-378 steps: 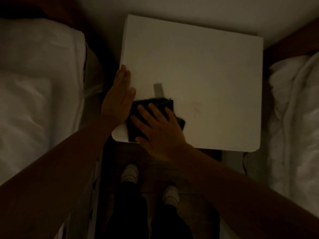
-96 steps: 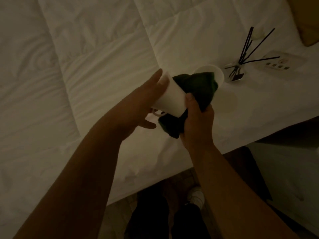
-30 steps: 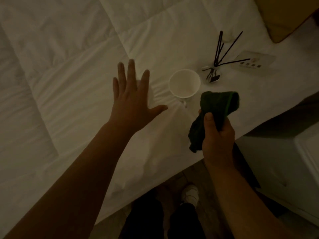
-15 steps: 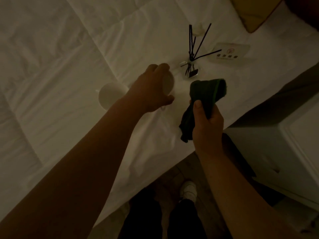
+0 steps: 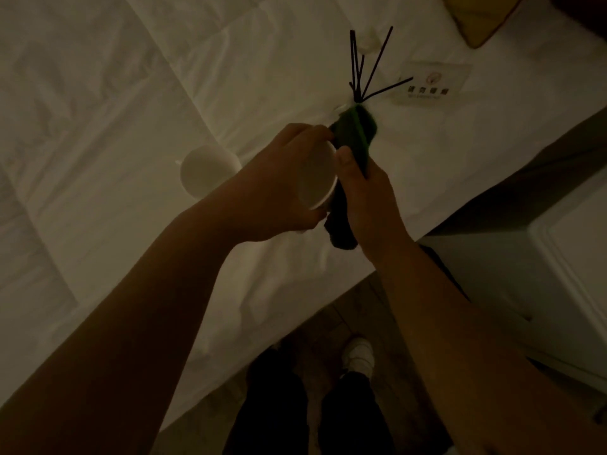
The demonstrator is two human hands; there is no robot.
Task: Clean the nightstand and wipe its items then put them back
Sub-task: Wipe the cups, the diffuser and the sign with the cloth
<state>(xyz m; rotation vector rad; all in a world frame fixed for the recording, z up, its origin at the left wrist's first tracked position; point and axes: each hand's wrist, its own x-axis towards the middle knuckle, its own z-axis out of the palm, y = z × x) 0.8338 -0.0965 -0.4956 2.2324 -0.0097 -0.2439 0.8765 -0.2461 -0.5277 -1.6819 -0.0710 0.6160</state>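
Gripping a smooth white cup (image 5: pixel 316 178) tilted on its side above the bed (image 5: pixel 98 126), the left hand (image 5: pixel 279 188) curls round its wall; the right hand (image 5: pixel 364 195) pinches a dark green folded cloth (image 5: pixel 353 133) against the cup's rim. Second round white cup (image 5: pixel 205 170), black-reed diffuser (image 5: pixel 361 70) and flat printed card (image 5: pixel 433 82) on quilted white bedding. Boxy white nightstand (image 5: pixel 558 274) at right.

A smooth, matt white cup (image 5: pixel 316 178) meets a soft dark-green cloth (image 5: pixel 353 136). The white quilted fabric duvet (image 5: pixel 131 93) is creased and matt. A glossy clear plastic card (image 5: pixel 430 83) lies beside thin matt black reed sticks (image 5: pixel 361 67).
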